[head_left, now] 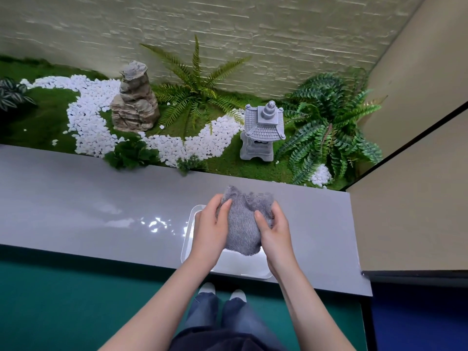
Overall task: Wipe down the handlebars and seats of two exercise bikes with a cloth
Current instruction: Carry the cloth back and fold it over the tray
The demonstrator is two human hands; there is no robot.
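Observation:
A grey fluffy cloth is bunched up between both hands, just above a white plastic tray that sits on a grey ledge. My left hand grips the cloth's left side with the thumb pressed into it. My right hand grips the right side the same way. The cloth's lower edge hangs over the tray. No exercise bike is in view.
Behind the ledge lies a decorative garden bed with white pebbles, a rock, a stone lantern and ferns. A beige wall closes the right side. My feet stand on green floor below the ledge.

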